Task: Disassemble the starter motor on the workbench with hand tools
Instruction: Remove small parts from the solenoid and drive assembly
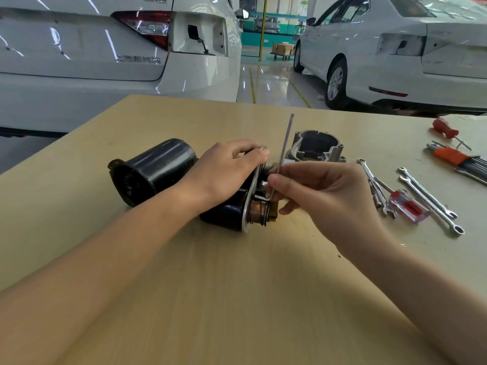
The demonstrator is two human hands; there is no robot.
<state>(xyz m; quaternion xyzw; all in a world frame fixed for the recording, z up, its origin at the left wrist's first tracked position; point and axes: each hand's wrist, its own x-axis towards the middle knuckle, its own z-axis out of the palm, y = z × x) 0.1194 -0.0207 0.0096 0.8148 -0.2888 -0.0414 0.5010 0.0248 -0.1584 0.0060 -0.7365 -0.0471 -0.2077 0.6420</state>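
The black starter motor body point(224, 214) lies on its side on the wooden workbench point(210, 272), its metal plate and copper-coloured end facing right. My left hand point(226, 169) grips the motor from above, fingers curled over the plate's top edge. My right hand point(316, 193) pinches an L-shaped hex key point(286, 143); its long arm stands upright and its short end points into the motor's plate. A black cylindrical housing point(155, 169) lies to the left of the motor. A grey cast aluminium end housing point(316, 147) stands behind my right hand.
Several combination wrenches point(429, 198), a red-handled screwdriver point(407, 206), a hex key set in an orange holder point(453, 158) and another red screwdriver point(445, 129) lie at the right of the bench. Two white cars point(105, 48) are parked beyond the bench's far edge.
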